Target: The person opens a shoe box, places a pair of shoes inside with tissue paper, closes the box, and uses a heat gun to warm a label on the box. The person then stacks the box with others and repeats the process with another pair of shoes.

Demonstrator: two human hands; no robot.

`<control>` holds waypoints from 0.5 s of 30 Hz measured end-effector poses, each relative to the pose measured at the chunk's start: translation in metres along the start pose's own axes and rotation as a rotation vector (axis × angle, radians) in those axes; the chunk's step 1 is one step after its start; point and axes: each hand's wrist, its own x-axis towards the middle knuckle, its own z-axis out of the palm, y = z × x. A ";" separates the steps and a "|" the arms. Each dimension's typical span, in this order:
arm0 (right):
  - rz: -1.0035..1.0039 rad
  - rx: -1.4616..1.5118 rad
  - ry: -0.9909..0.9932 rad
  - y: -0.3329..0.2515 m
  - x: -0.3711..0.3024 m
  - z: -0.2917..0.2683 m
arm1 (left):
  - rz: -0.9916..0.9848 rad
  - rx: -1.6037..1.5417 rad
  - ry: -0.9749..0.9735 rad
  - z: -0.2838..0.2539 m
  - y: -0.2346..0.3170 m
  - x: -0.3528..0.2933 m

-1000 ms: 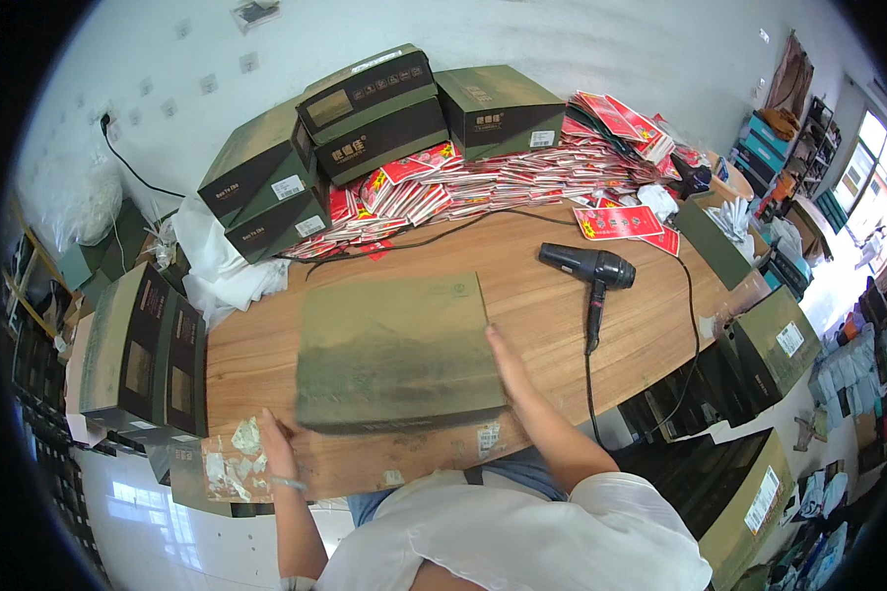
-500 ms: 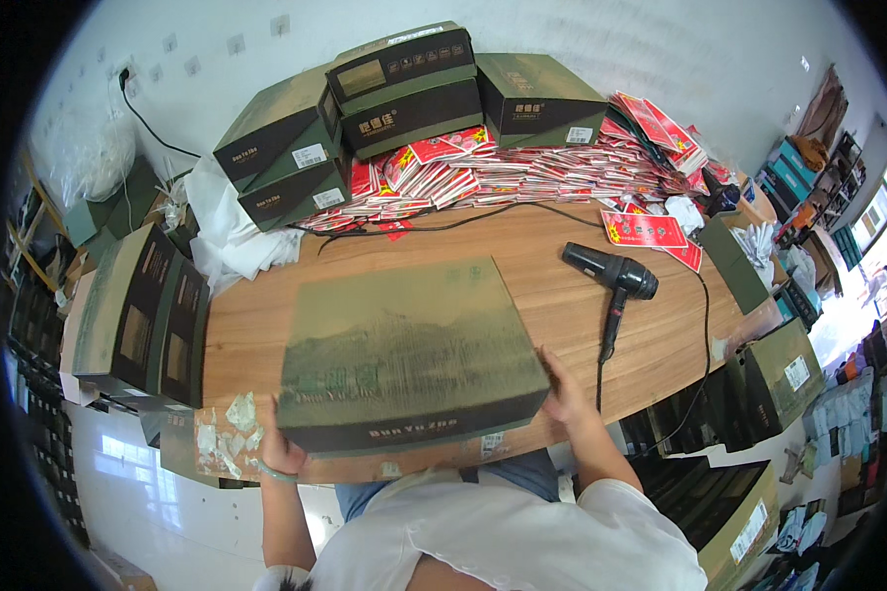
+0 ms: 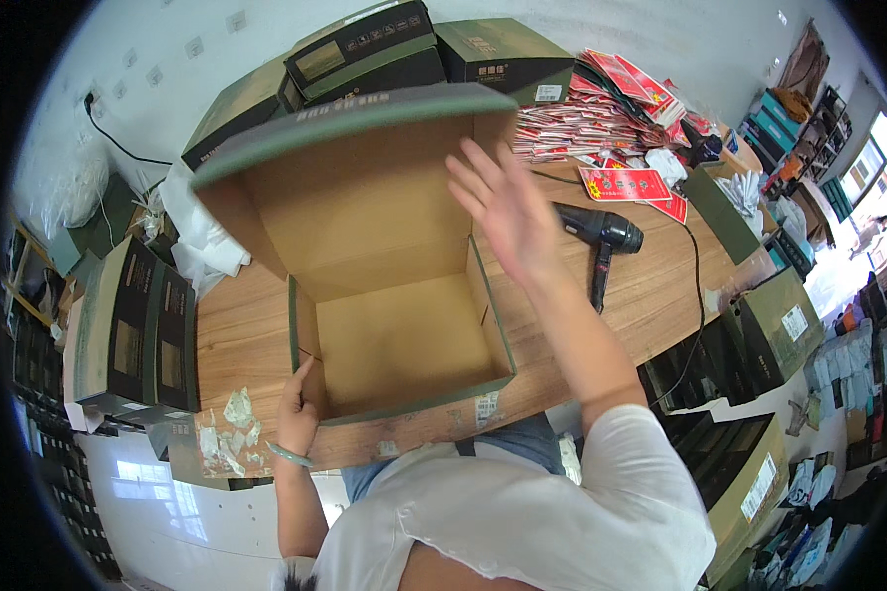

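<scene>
Green box: a card box (image 3: 394, 340) stands open on the near part of the desk (image 3: 241, 330); take it as the clock's centre, with 12 toward the wall (image 3: 522, 12). Its inside is bare brown card.
Lid: the lid (image 3: 365, 197) stands tilted up on the 12 o'clock side, apparently hinged along the far edge, its brown underside facing the person.
Left hand: the left hand (image 3: 299, 409) is at 8 o'clock, touching the box's left side near the front corner; whether its grip closes on the card cannot be told.
Right hand: the right hand (image 3: 517, 222) is between 1 and 2 o'clock, fingers spread and grip holding nothing, in front of the lid's right end; contact with the lid is unclear.
Card: probably light for its bulk, stiff in the walls, more flexible at the hinge, and not very slippery; corners and rims could crease if squeezed hard.
Best hold: the side walls at 3 and 9 o'clock for the base; the front flap, near its middle, for the lid.
Hair dryer: a black hair dryer (image 3: 601, 229) lies at 2 o'clock.
Red packets: a heap of red packets (image 3: 567, 133) sits at 1 o'clock.
Stacked boxes: closed stacked boxes (image 3: 503, 59) stand from 11 to 12:30.
</scene>
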 end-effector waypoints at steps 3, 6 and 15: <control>0.038 -1.047 0.056 0.056 0.055 -0.039 | 0.023 -0.003 -0.017 0.002 0.002 -0.004; 0.082 -1.661 -0.046 0.122 0.068 -0.082 | 0.034 -0.021 -0.013 0.002 0.003 -0.007; 0.678 -1.745 -0.362 0.127 0.027 -0.050 | 0.052 0.172 0.007 -0.017 -0.027 -0.034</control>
